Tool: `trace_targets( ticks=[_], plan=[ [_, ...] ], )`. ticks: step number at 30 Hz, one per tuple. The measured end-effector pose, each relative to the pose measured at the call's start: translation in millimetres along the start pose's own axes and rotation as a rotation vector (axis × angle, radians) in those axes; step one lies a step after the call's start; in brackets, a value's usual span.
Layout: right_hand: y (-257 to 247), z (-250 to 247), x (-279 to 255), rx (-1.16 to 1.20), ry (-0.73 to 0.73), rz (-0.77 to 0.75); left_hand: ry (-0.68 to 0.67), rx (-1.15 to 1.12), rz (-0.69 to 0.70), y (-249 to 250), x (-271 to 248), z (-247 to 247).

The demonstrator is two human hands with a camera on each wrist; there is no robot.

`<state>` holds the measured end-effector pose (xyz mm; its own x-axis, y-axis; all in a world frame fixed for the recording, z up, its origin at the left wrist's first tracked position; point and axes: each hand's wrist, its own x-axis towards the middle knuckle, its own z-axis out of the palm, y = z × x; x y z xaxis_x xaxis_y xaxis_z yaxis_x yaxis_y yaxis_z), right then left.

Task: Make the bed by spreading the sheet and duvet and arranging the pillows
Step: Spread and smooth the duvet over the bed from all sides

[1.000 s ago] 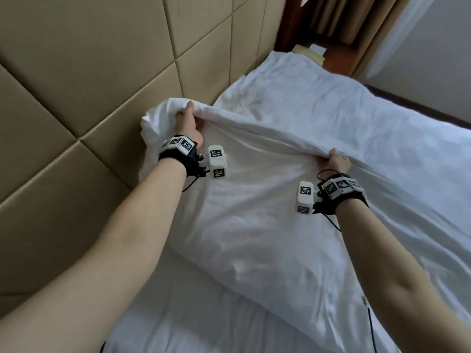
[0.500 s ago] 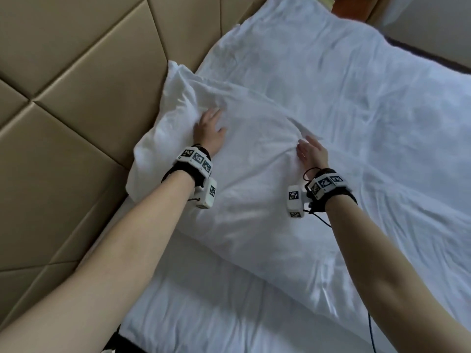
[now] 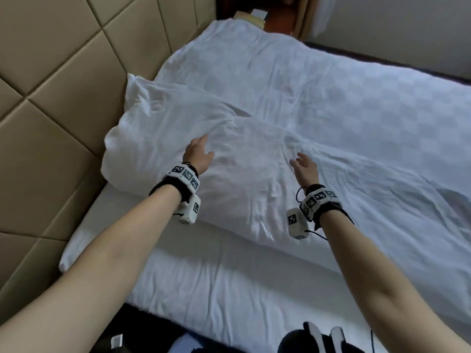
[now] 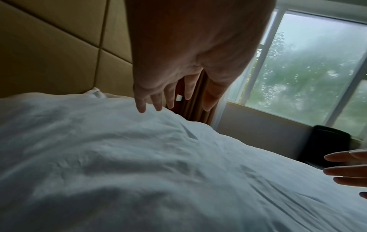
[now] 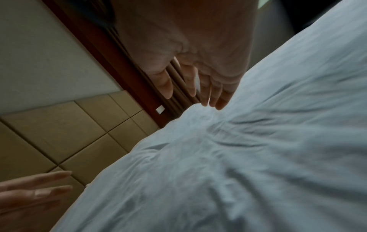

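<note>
Bed (image 3: 229, 296): pillow (image 3: 204, 159), duvet (image 3: 356, 118) on sheet.

Bedroom, white-sheeted bed (image 3: 229, 289), padded tan headboard (image 3: 51, 123), curtained window (image 4: 309, 75)

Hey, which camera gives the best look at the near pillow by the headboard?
The head view: it shows the whole pillow lying against the headboard, both open hands over it. The two wrist views show only close, blurry stretches of its wrinkled white surface.
</note>
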<state>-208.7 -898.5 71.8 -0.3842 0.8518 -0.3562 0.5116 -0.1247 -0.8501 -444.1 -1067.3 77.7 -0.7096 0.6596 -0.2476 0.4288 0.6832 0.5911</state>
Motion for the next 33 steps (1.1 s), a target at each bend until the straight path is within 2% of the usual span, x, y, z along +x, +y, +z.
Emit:
trace_targets(
  ticks=[4, 9, 15, 23, 27, 33],
  plan=[
    [30, -96, -54, -0.033, 0.097, 0.021, -0.067, 0.043, 0.063, 69, -64, 29],
    [66, -186, -120, -0.031, 0.22, 0.058, -0.159, 0.092, 0.234, 142, -125, 68],
    [115, -255, -204, -0.025, 0.376, 0.149, -0.267, 0.144, 0.374, 188, -178, 111],
    [202, -339, -306, 0.167, 0.659, 0.353, -0.422, 0.214, 0.555, 247, -260, 182],
    [239, -388, -344, 0.198, 0.737, 0.385, -0.463, 0.261, 0.663, 299, -310, 226],
    [319, -507, -397, 0.261, 0.826, 0.393, -0.476, 0.292, 0.769, 396, -410, 317]
  ],
)
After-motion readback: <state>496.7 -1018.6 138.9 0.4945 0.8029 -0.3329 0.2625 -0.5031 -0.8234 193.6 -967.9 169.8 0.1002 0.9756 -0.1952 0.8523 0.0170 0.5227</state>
